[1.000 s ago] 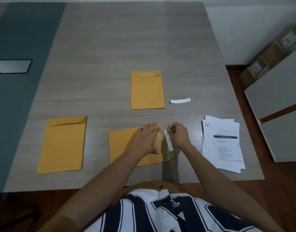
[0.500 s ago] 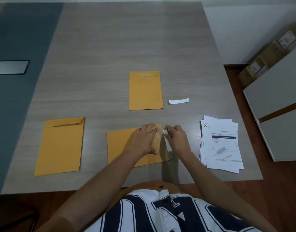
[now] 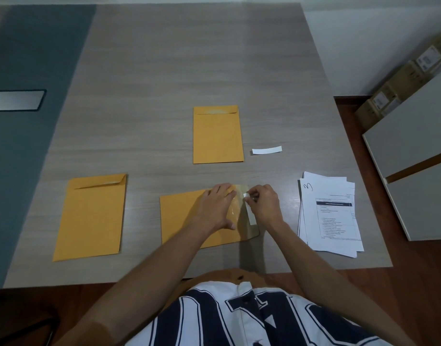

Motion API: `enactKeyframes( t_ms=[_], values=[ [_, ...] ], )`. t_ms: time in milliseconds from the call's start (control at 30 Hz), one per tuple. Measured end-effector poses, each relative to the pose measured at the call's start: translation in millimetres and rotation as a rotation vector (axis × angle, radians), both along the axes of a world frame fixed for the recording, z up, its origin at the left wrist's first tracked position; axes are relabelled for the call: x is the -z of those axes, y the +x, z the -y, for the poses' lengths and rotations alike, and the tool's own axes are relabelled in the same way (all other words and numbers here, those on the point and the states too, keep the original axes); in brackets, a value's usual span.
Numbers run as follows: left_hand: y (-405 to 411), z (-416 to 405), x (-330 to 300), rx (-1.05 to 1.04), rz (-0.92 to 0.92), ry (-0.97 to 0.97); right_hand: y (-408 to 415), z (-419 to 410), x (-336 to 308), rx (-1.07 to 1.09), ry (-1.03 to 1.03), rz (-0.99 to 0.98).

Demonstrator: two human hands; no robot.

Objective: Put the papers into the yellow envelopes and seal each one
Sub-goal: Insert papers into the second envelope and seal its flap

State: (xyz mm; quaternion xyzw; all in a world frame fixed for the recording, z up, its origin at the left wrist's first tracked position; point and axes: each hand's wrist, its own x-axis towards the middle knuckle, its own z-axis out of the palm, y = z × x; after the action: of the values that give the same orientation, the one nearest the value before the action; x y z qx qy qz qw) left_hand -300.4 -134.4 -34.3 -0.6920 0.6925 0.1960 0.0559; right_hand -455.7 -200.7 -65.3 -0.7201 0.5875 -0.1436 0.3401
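Note:
A yellow envelope [image 3: 182, 218] lies sideways in front of me, its open flap [image 3: 250, 232] pointing right. My left hand [image 3: 218, 206] presses flat on the envelope near the flap. My right hand [image 3: 263, 204] pinches the top end of the white adhesive strip [image 3: 252, 217] that runs along the flap. A second yellow envelope [image 3: 217, 134] lies farther back in the middle with its flap folded down. A third yellow envelope [image 3: 91, 217] lies at the left, its flap slightly lifted. The stack of printed papers [image 3: 334, 216] sits to the right.
A loose white strip [image 3: 266, 150] lies right of the far envelope. A dark panel with a metal plate [image 3: 14, 99] runs along the table's left side. White cabinets [image 3: 414, 156] and cardboard boxes [image 3: 401, 81] stand beyond the table's right edge [image 3: 359, 171].
My right hand's fingers have shifted up to the top end of the white strip on the flap and lifted it a little. My left hand stays pressed on the envelope.

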Motion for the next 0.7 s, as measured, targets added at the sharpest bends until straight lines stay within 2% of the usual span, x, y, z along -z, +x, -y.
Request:
enactKeyframes(
  t_ms=[300,700],
  values=[
    [-0.7,-0.1,-0.3,0.0,0.002,0.004,2.5,6.4,1.9,0.037,0.049,0.006],
    [0.0,-0.7,0.0,0.004,0.003,-0.004,1.8,9.0,-6.9,0.032,0.101,0.116]
  ],
)
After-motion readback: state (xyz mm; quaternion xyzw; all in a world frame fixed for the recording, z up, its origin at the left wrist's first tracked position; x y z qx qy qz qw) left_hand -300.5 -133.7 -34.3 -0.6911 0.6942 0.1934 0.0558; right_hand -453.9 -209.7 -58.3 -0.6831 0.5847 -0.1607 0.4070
